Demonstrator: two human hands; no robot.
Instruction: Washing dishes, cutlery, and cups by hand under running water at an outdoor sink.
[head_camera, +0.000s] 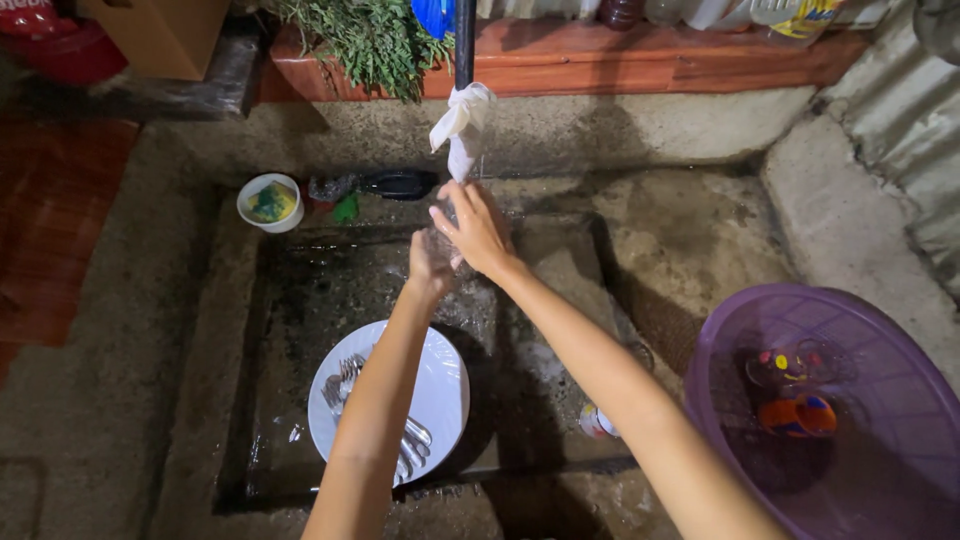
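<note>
On the far left of the wet concrete sink (300, 300) stands a small white tub (270, 202) with a yellow-green sponge in it. Near the front lies a white plate (445, 385) carrying cutlery (345, 385), partly under the left forearm. The left hand (430, 262) is cupped around the lower side of a clear glass (447, 232), which is hard to make out. The right hand (478, 228) lies just right of it, fingers curled over the top of the glass. The glass sits between both hands, directly below the cloth-wrapped tap (458, 125), its long axis seemingly running up toward the spout. At the near right, a purple basin (720, 340) holds painted cups (795, 390).
</note>
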